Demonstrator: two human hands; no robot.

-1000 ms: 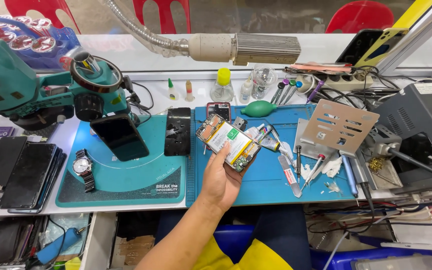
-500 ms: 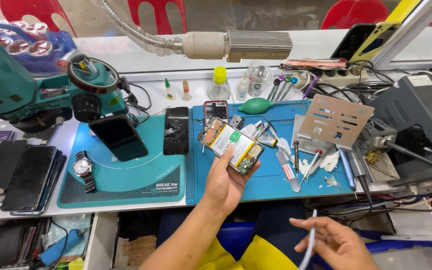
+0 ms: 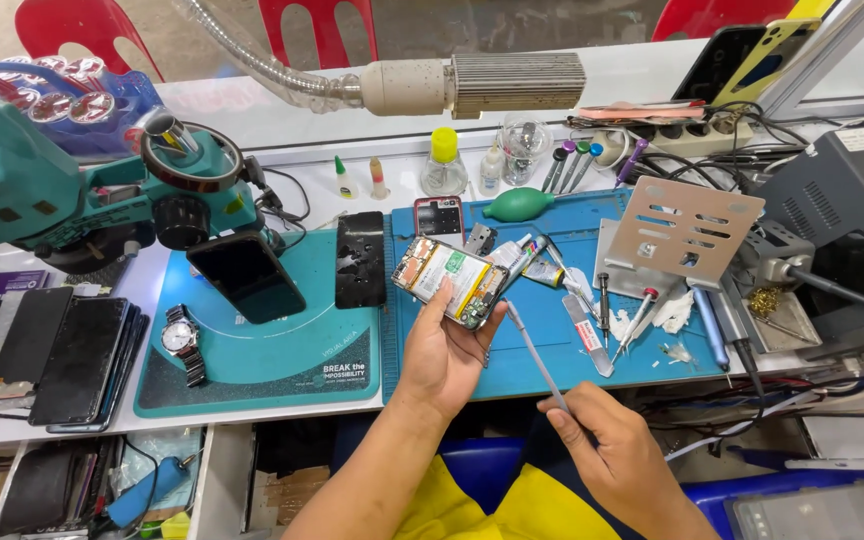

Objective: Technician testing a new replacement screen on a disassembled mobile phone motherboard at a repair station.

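Opened phone point(image 3: 449, 281), back cover off, battery and circuit board exposed, sits tilted in the left hand point(image 3: 449, 352) above the blue mat point(image 3: 552, 345). Left hand: palm up, fingers loosely curled, thumb on the phone's near-left edge, fingertips along its lower right edge; grip partly closed around the body.

Right hand point(image 3: 607, 455), at 5 o'clock from the phone: fingers pinched shut on the lower end of a thin metal tool point(image 3: 535, 358). Tool shaft runs up toward 11 o'clock; its tip lies just beside the phone's lower right corner. Contact cannot be judged.

At 9 o'clock from the phone: a black phone point(image 3: 360, 258) lies flat on the teal mat point(image 3: 272, 355). Further toward 9 o'clock, a dark phone point(image 3: 246, 277) rests under the teal microscope point(image 3: 72, 200), with a wristwatch point(image 3: 181, 340) near it. At 3 o'clock: screwdrivers point(image 3: 624, 320) and a perforated metal stand point(image 3: 684, 228) on the tabletop point(image 3: 102, 425). At 12 o'clock: green blower bulb point(image 3: 517, 205).
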